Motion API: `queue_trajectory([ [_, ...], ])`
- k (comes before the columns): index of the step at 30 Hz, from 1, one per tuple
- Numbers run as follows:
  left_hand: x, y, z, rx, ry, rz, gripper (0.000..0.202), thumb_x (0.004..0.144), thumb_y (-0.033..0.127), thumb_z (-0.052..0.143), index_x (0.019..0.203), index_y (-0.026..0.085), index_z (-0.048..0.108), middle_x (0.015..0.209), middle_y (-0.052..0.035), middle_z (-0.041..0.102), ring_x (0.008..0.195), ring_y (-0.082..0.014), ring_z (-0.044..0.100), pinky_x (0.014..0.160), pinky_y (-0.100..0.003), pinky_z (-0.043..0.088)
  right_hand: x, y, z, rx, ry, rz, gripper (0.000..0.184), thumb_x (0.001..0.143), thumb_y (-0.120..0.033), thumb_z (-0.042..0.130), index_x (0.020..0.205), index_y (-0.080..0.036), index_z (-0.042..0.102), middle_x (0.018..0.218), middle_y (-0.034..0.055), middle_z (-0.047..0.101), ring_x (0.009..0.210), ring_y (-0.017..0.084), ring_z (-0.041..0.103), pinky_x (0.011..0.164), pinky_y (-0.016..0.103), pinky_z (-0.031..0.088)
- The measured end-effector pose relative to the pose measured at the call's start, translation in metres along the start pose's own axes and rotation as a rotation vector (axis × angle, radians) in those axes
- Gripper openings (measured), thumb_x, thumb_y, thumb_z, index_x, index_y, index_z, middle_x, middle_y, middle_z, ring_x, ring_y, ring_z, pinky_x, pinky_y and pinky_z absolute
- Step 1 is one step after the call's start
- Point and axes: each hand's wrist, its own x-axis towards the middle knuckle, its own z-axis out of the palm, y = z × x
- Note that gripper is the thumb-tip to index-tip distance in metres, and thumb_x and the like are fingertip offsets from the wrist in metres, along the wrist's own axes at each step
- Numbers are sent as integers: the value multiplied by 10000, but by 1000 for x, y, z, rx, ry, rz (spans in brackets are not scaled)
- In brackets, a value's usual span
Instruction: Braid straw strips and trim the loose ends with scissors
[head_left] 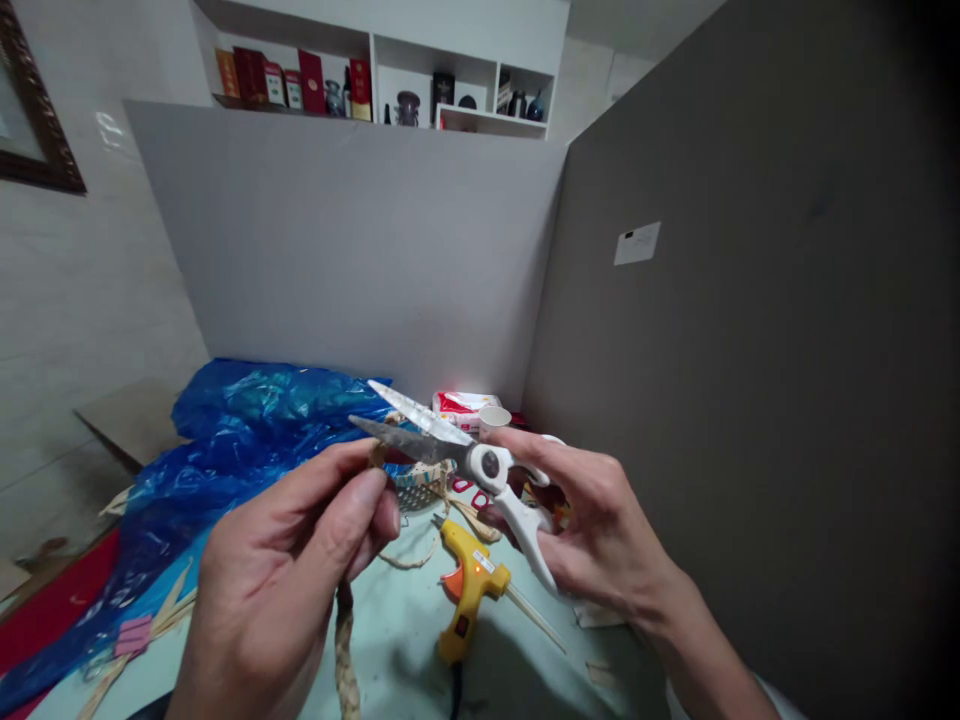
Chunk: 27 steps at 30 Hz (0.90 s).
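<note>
White-handled scissors (489, 462) are gripped in my right hand (592, 510), their blades parted and pointing left. My left hand (300, 560) pinches the end of a braided straw cord (345, 650) between thumb and fingers, and the cord hangs down below the palm. The lower blade lies just above the pinched end; whether it touches cannot be told. Under the scissors, a yellow glue gun (472, 580) lies on the table with a glue stick poking out of its back. Behind my left fingertips sits a woven piece (420, 492), partly hidden.
Blue plastic sheeting (247, 430) is heaped at the back left. Straw strips with a pink clip (135, 635) lie at the lower left. A white cup (495, 417) and a red-and-white packet (454, 403) stand behind the scissors. Grey panels (360, 240) enclose the back and right.
</note>
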Motion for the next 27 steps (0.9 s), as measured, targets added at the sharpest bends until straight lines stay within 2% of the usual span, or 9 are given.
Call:
queue_trajectory([
  [4, -2, -2, -1, -11, 36, 23, 211, 721, 282, 837, 931, 294, 828, 873, 9, 769, 711, -136, 668, 662, -163, 579, -2, 1, 2, -206, 74, -180, 562, 669, -63, 546, 1214, -165, 637, 745, -4, 679, 591, 135, 534, 565, 257, 408],
  [6, -3, 1, 2, -86, 40, -6, 273, 745, 225, 796, 1003, 306, 831, 1130, -10, 775, 889, -179, 704, 756, -194, 596, -2, 0, 3, -303, 100, -229, 633, 633, -61, 504, 1250, -148, 620, 711, 0, 653, 580, 144, 519, 563, 270, 397],
  [7, -3, 2, 4, -131, 27, -12, 291, 748, 200, 780, 1014, 304, 834, 1208, -16, 756, 927, -189, 705, 760, -197, 599, -2, 0, 3, -340, 115, -247, 651, 628, -60, 496, 1263, -146, 613, 690, -2, 634, 570, 146, 508, 560, 274, 390],
  [8, -3, 3, 5, -156, -11, -9, 295, 738, 180, 779, 998, 304, 841, 1225, -21, 752, 846, -170, 702, 685, -180, 598, -2, 0, 3, -372, 133, -260, 656, 635, -59, 497, 1275, -148, 608, 673, -6, 617, 560, 145, 497, 558, 276, 385],
  [11, 0, 6, 6, -186, -101, -22, 278, 714, 157, 803, 952, 292, 855, 1189, -35, 760, 684, -126, 653, 617, -176, 597, -4, 0, 5, -466, 193, -281, 638, 685, -65, 519, 1310, -169, 591, 658, -9, 594, 552, 148, 486, 567, 285, 385],
  [16, 3, 6, 6, -205, -154, -103, 312, 735, 207, 815, 1031, 301, 842, 1149, -50, 766, 652, -130, 643, 586, -196, 603, -5, 4, 10, -472, 232, -259, 631, 720, -59, 546, 1337, -185, 576, 686, -1, 609, 589, 154, 522, 600, 292, 410],
  [19, 3, 4, 8, -175, -164, -71, 309, 742, 216, 820, 1035, 310, 839, 1227, -51, 749, 700, -155, 667, 585, -213, 605, -4, 5, 11, -439, 220, -254, 659, 702, -69, 537, 1353, -173, 565, 711, 11, 618, 605, 160, 530, 594, 293, 412],
  [24, 1, 0, 9, -168, -132, -52, 205, 731, 229, 838, 919, 307, 859, 1015, -46, 793, 726, -168, 673, 584, -198, 593, -5, 8, 15, -452, 248, -274, 622, 734, -53, 558, 1344, -175, 570, 669, -7, 598, 567, 143, 496, 586, 278, 409],
  [27, -1, 2, 10, -194, -167, -77, 222, 744, 225, 834, 945, 316, 854, 1056, -32, 785, 758, -152, 679, 639, -177, 594, -8, 13, 18, -443, 247, -271, 630, 728, -60, 528, 1346, -173, 573, 666, -10, 606, 573, 145, 517, 585, 272, 415],
])
